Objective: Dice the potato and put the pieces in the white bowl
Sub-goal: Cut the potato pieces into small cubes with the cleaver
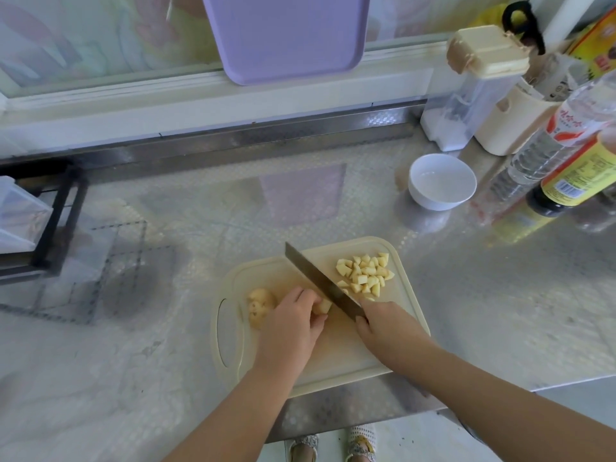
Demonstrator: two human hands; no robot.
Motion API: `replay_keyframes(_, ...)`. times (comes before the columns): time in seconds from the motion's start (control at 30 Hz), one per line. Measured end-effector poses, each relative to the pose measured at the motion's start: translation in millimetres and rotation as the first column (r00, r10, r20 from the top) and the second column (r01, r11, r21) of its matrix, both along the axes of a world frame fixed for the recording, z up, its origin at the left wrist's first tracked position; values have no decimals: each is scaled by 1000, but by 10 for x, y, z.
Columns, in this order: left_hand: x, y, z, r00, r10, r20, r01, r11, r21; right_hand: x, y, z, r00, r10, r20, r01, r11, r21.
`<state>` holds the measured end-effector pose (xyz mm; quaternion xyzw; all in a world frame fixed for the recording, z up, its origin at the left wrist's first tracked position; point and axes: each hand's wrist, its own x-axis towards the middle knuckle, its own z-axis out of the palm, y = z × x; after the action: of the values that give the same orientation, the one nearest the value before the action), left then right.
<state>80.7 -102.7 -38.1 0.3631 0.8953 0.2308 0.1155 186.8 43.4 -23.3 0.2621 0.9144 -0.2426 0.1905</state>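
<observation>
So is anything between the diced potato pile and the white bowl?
Nothing visible. Only bare counter lies between the diced pieces on the cutting board and the white bowl; the bottles stand to its right.

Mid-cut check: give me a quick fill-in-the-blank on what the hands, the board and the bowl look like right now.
1. The left hand steadies a potato chunk while the right hand grips the knife by its ____.
2. The white bowl is completely ____.
3. The diced pieces lie heaped on the cutting board, to the ____ of the knife.

Missing words: handle; empty; right.
</observation>
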Motion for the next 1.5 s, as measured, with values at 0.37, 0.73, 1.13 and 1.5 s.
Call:
replay_keyframes(0.37, -187, 63, 512, 990, 137, -39, -107, 899, 425, 217, 318, 320, 973, 198, -119, -160, 949, 270)
replay_keyframes(0.73, -386, 687, 519, 921, -387, 53, 388, 894, -223, 255, 385, 398, 950, 312, 4, -290, 880, 377)
replay_keyframes(1.13, -560, 685, 606, 958, -285, 18, 285, 959, 8, 214, 433, 387, 983, 175, -55, -153, 949, 275)
replay_keyframes(1.5, -471, 86, 303, 923, -292, 249, 322, 943, -90, 130, 446, 408, 945, -283, -162, 243, 942, -232)
